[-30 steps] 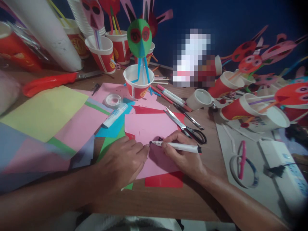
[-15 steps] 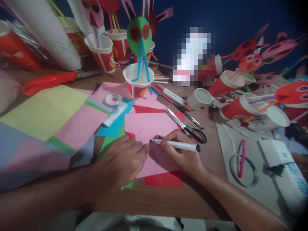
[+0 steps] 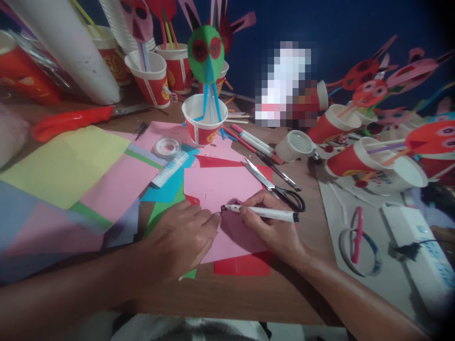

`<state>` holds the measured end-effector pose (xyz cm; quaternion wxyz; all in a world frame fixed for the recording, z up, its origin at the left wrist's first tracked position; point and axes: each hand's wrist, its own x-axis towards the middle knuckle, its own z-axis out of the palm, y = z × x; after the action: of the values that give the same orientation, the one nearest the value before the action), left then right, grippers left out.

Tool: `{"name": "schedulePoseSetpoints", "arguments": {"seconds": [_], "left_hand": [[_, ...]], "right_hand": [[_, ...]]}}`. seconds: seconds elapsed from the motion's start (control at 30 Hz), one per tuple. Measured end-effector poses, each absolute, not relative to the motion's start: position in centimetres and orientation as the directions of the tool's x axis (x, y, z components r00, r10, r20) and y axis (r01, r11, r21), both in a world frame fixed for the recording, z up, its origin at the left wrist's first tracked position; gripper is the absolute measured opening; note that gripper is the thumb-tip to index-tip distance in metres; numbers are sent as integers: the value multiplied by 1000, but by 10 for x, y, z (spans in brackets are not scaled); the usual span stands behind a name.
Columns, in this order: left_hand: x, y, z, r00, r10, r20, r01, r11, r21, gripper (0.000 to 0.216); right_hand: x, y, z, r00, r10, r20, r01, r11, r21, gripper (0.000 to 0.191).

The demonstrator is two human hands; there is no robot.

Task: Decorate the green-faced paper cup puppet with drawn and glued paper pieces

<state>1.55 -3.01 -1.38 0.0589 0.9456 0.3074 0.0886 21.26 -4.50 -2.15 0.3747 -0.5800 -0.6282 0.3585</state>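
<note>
My right hand (image 3: 270, 227) grips a white marker (image 3: 270, 214) with a black end. The marker's tip touches small black marks (image 3: 223, 209) at the fingertips of my left hand (image 3: 185, 232). My left hand is closed, its fingers curled over the left part of a pink paper sheet (image 3: 220, 182); whatever they pinch is hidden. Under the pink sheet lie red paper (image 3: 242, 266) and green paper (image 3: 156, 215). Black-handled scissors (image 3: 272, 182) rest open-bladed at the sheet's right edge, just beyond my right hand.
Coloured sheets (image 3: 67, 170) are piled at left, below red-handled scissors (image 3: 74, 122). A glue tube (image 3: 170, 169) and tape roll (image 3: 167, 147) sit farther back. Paper cups with paper-faced figures, including a green one (image 3: 206, 54), line the back and right. A power strip (image 3: 421, 251) lies at right.
The marker has shifted slightly in my right hand, its rear end now a little farther right. My left hand stays in place, and nothing else has visibly moved.
</note>
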Motion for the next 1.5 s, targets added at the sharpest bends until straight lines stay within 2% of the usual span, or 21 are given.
{"name": "schedulePoseSetpoints", "arguments": {"seconds": [0.37,0.93,1.2,1.5], "left_hand": [[16,-30,-13,795,589,143,567,-806,170,12],[16,-30,-17,792,591,154,570,-806,161,14],[17,-31,-15,779,604,168,580,-797,171,16],[16,-30,-17,791,592,152,571,-805,164,13]], "right_hand": [[210,-44,-18,-72,995,74,545,101,-833,10],[212,-43,-21,-77,991,106,528,131,-839,8],[213,-45,-21,-65,995,71,563,95,-821,10],[211,-45,-20,-78,993,90,518,117,-847,10]]}}
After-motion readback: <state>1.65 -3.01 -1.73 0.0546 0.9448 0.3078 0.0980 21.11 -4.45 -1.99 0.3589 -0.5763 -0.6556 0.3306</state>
